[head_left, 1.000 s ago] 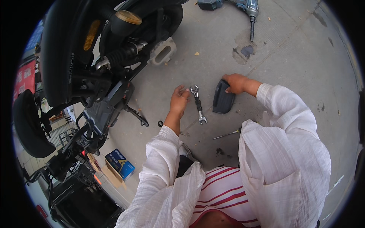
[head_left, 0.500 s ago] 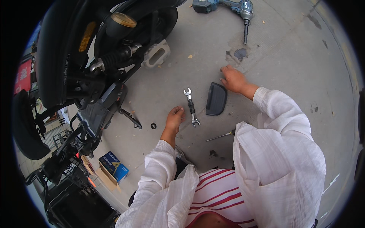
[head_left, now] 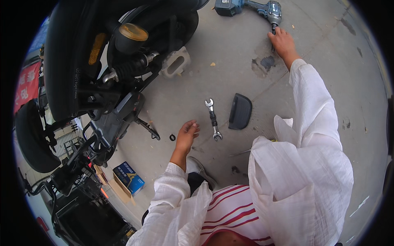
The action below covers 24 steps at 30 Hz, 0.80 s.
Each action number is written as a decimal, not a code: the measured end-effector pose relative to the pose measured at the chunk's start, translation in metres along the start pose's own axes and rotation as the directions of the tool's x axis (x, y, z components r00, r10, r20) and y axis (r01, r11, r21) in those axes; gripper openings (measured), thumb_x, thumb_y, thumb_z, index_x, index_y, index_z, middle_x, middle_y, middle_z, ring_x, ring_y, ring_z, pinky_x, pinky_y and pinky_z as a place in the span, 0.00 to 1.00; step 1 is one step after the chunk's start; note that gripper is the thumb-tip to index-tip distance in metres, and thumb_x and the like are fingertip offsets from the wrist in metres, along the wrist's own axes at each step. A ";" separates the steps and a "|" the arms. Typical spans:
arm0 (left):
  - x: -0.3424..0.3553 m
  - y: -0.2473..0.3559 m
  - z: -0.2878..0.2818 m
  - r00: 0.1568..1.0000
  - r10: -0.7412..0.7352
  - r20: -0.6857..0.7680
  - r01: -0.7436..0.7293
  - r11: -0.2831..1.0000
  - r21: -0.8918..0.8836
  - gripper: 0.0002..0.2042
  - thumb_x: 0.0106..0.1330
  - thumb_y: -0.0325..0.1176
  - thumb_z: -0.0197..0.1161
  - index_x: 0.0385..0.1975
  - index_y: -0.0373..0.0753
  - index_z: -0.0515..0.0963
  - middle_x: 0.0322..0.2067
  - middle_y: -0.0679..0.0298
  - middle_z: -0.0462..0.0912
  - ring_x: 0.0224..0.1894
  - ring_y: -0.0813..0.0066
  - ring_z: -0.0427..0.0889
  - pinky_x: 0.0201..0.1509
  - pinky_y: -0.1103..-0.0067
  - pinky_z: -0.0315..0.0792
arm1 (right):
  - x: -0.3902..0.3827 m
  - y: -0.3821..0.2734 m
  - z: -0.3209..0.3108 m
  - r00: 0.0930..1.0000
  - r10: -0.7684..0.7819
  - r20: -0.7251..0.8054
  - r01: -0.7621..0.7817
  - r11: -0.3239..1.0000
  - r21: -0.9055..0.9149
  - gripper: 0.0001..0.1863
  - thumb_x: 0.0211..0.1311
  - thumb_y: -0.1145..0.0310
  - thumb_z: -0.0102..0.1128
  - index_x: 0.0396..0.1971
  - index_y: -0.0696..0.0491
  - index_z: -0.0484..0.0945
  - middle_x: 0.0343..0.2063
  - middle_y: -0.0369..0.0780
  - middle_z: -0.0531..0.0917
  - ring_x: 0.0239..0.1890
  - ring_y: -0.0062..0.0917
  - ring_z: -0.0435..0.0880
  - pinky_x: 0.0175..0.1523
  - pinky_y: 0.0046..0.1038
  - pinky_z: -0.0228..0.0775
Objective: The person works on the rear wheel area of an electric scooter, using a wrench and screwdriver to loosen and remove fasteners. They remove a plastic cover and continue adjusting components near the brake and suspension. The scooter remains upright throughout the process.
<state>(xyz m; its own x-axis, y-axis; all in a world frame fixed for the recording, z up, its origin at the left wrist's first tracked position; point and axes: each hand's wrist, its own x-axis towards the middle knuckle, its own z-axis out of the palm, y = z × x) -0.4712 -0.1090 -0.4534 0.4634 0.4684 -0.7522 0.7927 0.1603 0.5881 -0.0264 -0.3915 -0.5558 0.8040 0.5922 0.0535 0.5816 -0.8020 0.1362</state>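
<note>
My right hand (head_left: 284, 44) stretches far forward, its fingers closed round the long black socket shaft of a blue cordless impact wrench (head_left: 274, 14) lying on the floor. My left hand (head_left: 186, 135) hovers over the floor with loosely curled fingers and nothing in it. Just right of it lie two open-end wrenches (head_left: 213, 119), apparently joined in line by a black middle part. Beyond those is a black plastic cover (head_left: 240, 111) with one rounded side. A small black ring (head_left: 172, 137) rests left of my left hand. A screwdriver (head_left: 240, 153) is partly hidden under my right sleeve.
A black electric scooter (head_left: 119, 94) fills the left side, its kickstand (head_left: 148, 128) near the ring. An opened blue cardboard box (head_left: 129, 179) stands at the lower left. A dark stain (head_left: 266, 62) marks the concrete near my right hand. My shoe (head_left: 199, 170) shows below my left hand.
My right hand has moved forward from beside the black cover to the impact wrench's shaft and closed on it. My left hand has stayed nearly in place; the view has shifted slightly.
</note>
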 end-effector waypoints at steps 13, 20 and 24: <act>-0.004 -0.049 -0.008 0.997 -0.071 -0.012 0.070 0.995 -0.075 0.19 0.74 0.42 0.57 0.59 0.38 0.73 0.48 0.62 0.81 0.47 0.72 0.80 0.52 0.75 0.75 | 0.004 -0.039 -0.017 0.886 -0.463 -0.005 0.458 0.879 -0.131 0.08 0.57 0.68 0.59 0.36 0.48 0.84 0.40 0.34 0.82 0.51 0.26 0.79 0.58 0.27 0.64; 0.004 -0.044 0.005 0.999 -0.043 0.032 0.045 0.998 -0.048 0.20 0.74 0.42 0.57 0.59 0.37 0.73 0.48 0.61 0.81 0.47 0.72 0.80 0.52 0.75 0.74 | -0.004 -0.153 -0.044 0.887 -0.461 0.035 0.430 0.851 0.302 0.10 0.55 0.69 0.62 0.38 0.48 0.85 0.40 0.35 0.84 0.48 0.27 0.80 0.54 0.28 0.67; -0.010 -0.023 0.004 0.997 -0.008 0.079 0.008 1.000 -0.009 0.20 0.74 0.42 0.56 0.59 0.37 0.73 0.48 0.61 0.81 0.48 0.72 0.80 0.53 0.75 0.74 | 0.018 -0.111 -0.044 0.884 -0.422 -0.201 0.454 0.878 0.151 0.09 0.58 0.70 0.60 0.38 0.48 0.84 0.47 0.35 0.80 0.54 0.27 0.77 0.57 0.29 0.68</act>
<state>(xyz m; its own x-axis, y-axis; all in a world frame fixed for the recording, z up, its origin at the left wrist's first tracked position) -0.4925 -0.1212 -0.4605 0.4871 0.3973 -0.7778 0.7931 0.1717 0.5844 -0.0819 -0.2887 -0.5266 0.4403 0.8777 0.1889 0.8943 -0.4474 -0.0058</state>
